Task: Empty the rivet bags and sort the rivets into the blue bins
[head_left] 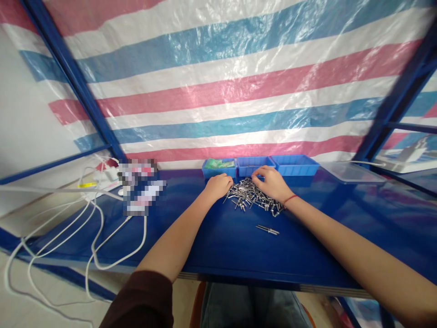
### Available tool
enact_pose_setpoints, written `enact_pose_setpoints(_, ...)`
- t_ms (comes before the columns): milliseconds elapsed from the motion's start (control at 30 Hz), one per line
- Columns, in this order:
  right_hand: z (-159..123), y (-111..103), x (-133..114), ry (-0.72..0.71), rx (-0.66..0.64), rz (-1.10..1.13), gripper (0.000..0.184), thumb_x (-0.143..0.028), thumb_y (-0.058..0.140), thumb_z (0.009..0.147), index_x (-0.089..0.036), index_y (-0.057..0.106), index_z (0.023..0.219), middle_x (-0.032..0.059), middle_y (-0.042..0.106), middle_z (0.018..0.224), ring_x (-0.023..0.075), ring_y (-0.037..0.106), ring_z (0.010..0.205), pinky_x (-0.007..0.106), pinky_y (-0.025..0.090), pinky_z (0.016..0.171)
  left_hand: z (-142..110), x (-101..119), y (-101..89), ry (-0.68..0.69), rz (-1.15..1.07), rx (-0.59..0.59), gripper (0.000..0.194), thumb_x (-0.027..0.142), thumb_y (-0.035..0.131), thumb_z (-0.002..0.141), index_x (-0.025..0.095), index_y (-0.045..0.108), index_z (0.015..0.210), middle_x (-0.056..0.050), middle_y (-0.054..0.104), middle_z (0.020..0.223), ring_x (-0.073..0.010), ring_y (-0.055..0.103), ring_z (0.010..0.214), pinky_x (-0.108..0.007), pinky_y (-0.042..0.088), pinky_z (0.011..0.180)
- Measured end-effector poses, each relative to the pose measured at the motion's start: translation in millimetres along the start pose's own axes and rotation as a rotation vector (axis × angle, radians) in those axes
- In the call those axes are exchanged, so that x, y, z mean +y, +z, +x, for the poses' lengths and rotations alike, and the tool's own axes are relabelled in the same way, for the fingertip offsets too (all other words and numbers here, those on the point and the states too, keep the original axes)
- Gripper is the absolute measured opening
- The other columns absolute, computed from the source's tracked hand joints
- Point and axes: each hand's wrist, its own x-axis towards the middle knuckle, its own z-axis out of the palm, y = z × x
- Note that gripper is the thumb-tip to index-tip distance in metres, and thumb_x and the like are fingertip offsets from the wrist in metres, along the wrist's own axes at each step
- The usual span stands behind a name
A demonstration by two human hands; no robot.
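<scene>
A loose pile of metal blind rivets [251,193] lies on the blue table, with a few more rivets [267,229] side by side nearer the front edge. My left hand [220,186] rests at the pile's left edge, its fingers curled together; whatever they hold is hidden. Over the right back of the pile, my right hand [271,184] has thumb and forefinger brought together in a pinch. What sits between those fingertips is too small to tell. Just behind the hands stands the middle blue bin [256,172], with some thin pieces faintly visible inside.
The left blue bin [219,172] holds green packets; the right blue bin [295,169] adjoins the row. A clear plastic lid [351,172] lies at right. White cables [99,246] and a power strip [105,182] crowd the left. Striped sheeting [232,91] hangs behind.
</scene>
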Motion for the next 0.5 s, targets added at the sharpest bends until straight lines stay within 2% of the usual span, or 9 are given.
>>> enact_pose_setpoints(233,-0.4,0.3,2.7,-0.028,-0.008,0.011,0.020,-0.024,0.049,0.083,-0.017,0.068,0.079,0.0078,0.069,0.090,0.0212,0.061,0.090,0.034,0.043,0.087,1.5,-1.7,3.1,0.011,-0.070,0.000,0.025,0.028,0.047,0.089,0.024,0.071,0.097,-0.004,0.065,0.097,-0.0163,0.062,0.091,-0.023,0.046,0.079)
enact_pose_setpoints(500,0.1,-1.6,1.3,-0.061,-0.021,0.014,0.021,-0.022,0.049,0.083,-0.017,0.069,0.078,0.0085,0.069,0.089,0.0214,0.061,0.089,0.034,0.043,0.087,2.8,-2.1,2.7,0.069,-0.091,0.044,0.019,0.027,0.055,0.085,0.024,0.071,0.093,-0.003,0.068,0.092,-0.0169,0.064,0.086,-0.023,0.046,0.072)
